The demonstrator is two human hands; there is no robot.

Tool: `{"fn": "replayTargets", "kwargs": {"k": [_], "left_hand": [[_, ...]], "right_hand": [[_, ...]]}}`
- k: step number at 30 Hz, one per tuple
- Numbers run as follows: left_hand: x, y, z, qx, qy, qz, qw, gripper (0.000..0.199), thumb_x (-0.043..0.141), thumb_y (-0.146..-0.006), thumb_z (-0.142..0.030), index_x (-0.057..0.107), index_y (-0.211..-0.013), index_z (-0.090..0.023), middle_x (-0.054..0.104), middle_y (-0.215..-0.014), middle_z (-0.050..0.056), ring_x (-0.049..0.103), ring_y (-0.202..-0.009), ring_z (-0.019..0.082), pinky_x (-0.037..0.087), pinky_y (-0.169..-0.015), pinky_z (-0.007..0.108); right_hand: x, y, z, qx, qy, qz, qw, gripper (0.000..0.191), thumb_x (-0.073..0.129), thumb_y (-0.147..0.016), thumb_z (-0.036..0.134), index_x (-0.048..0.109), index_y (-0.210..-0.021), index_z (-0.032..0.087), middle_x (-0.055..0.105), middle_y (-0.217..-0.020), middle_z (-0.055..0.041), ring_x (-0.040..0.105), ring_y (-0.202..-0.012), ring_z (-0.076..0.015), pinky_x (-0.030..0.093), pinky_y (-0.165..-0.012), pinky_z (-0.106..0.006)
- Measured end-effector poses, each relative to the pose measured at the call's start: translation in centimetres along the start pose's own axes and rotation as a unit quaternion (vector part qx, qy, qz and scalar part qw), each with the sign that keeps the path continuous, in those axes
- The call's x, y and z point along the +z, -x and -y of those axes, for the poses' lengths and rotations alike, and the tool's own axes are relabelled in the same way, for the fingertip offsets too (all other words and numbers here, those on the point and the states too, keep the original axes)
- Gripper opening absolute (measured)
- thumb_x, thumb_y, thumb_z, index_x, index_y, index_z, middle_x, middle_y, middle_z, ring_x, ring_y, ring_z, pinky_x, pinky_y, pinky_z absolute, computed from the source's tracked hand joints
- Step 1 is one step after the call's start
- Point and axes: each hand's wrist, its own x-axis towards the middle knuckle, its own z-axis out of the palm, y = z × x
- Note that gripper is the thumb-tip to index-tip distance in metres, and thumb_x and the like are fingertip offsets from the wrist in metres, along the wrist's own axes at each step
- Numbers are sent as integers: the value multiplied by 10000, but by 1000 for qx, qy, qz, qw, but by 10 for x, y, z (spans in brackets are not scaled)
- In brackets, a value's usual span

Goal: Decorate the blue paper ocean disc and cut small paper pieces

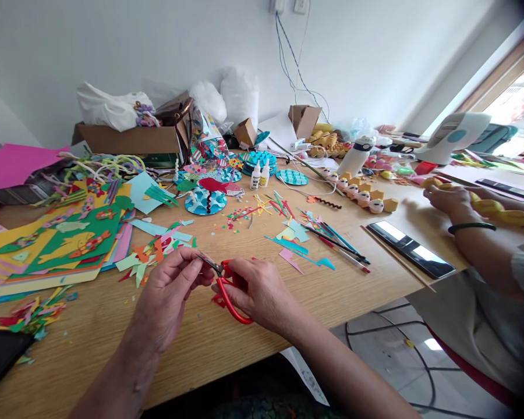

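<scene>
My right hand (262, 291) is closed around the red handles of a pair of scissors (225, 297), which point up and left. Thumb and fingers of my left hand (166, 291) are pinched together at the tips of the blades; whatever they hold is too small or hidden to make out. Red paper bits (219, 300) lie on the table just under the scissors. Beyond my left hand spreads a pile of coloured paper scraps (157, 247). Farther off, a red paper fish (212, 185) stands on a dark twisted stem above a blue wave-patterned disc (206, 201).
Green and yellow paper sheets with fish cut-outs (72, 241) lie left, above a black object (2, 355). Pens and brushes (338, 244), a phone (410, 249) and a wooden stick (397, 256) lie right. Two glue bottles (260, 176) stand behind. A co-worker's hand (448, 198) touches yellow pieces.
</scene>
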Motion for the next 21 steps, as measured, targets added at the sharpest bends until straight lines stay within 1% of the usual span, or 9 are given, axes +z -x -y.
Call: {"fn": "replayTargets", "kwargs": {"k": [8, 21], "left_hand": [[-3, -2, 2, -2, -14, 10, 1000, 90, 666, -746, -289, 670, -782, -206, 658, -715, -28, 603, -683, 94, 512, -656, 194], [-4, 0, 2, 5, -27, 2, 1000, 75, 662, -749, -277, 664, -773, -207, 642, -704, -34, 598, -667, 89, 515, -638, 188]], "right_hand": [[0, 1, 0, 0, -11, 1, 1000, 283, 582, -810, 359, 450, -638, 176, 412, -532, 50, 304, -496, -72, 220, -524, -216], [-2, 2, 0, 11, -33, 10, 999, 296, 592, -806, 339, 420, -629, 176, 396, -519, 59, 291, -479, -60, 212, -523, -209]]}}
